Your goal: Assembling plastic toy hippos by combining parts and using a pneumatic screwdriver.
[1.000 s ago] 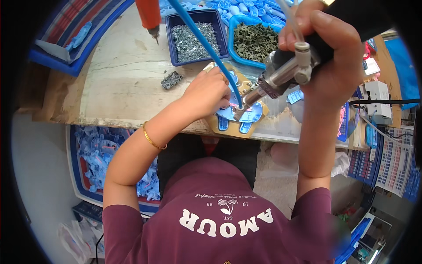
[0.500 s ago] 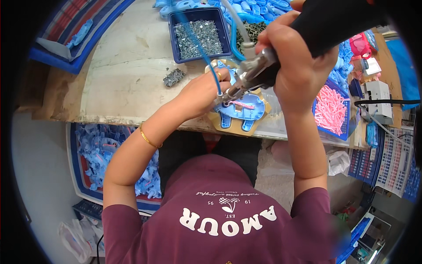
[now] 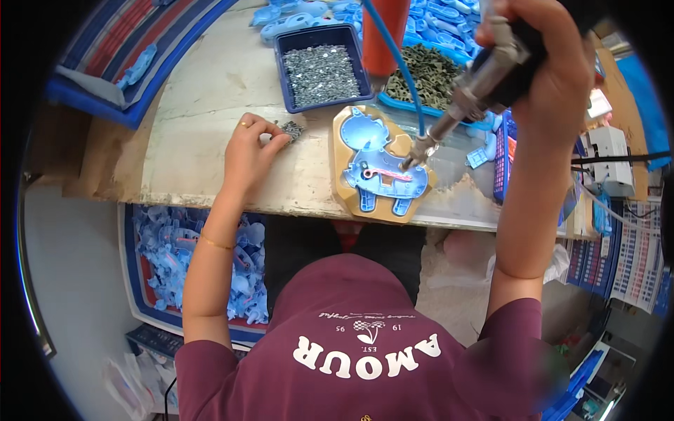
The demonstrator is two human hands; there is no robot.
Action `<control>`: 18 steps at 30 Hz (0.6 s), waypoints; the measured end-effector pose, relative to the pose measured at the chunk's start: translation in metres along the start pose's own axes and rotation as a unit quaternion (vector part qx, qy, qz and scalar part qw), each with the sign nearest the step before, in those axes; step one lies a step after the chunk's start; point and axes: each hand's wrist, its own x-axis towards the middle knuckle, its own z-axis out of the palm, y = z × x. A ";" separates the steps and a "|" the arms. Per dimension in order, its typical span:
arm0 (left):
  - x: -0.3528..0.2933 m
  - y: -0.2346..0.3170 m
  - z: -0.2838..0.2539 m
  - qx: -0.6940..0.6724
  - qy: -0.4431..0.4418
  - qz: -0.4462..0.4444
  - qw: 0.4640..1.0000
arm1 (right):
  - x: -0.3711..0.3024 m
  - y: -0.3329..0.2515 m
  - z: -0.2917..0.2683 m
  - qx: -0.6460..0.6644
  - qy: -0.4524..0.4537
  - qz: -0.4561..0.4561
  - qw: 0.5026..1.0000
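Note:
My right hand (image 3: 554, 84), raised at the right, wraps round a black screwdriver gun with a metal nose (image 3: 463, 105). The tip points down over a blue plastic shell (image 3: 386, 184), close to its right part; whether it touches is unclear. That shell lies in a tan holder (image 3: 342, 200), with a pink plastic strip (image 3: 390, 174) inside and a rounder blue piece (image 3: 364, 131) above. Left of the holder, my left hand (image 3: 251, 154) has thumb and forefinger pinched at the edge of a small heap of screws (image 3: 293, 129). What sits between the fingertips is too small to make out.
A dark blue bin (image 3: 330, 106) of screws stands behind the heap. Beside it is a light blue tray (image 3: 400, 103) of dark green parts. A blue hose (image 3: 404, 67) and an orange-red cylinder (image 3: 385, 35) hang nearby. A purple basket (image 3: 500, 158) is right; blue shells fill a low crate (image 3: 144, 291).
My left hand has left the holder and moved left to the screw heap. My right hand has lifted the screwdriver gun up and right, uncovering the shell.

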 end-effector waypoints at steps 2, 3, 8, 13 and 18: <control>-0.003 0.008 0.006 0.026 0.062 0.106 0.992 | 0.008 0.002 -0.003 -0.003 -0.009 0.004 1.000; -0.005 0.015 0.010 0.049 0.131 0.208 0.968 | 0.018 0.009 -0.014 0.008 -0.031 -0.025 0.999; -0.043 0.072 0.029 0.018 -0.091 0.363 0.927 | 0.050 0.036 -0.048 0.052 -0.094 0.031 0.994; -0.045 0.078 0.022 0.024 -0.114 0.412 0.904 | 0.093 0.126 -0.154 -0.165 0.029 -0.011 0.986; -0.059 0.102 -0.087 -0.006 -0.183 0.258 0.949 | 0.072 0.252 -0.279 -0.541 -0.113 0.043 0.832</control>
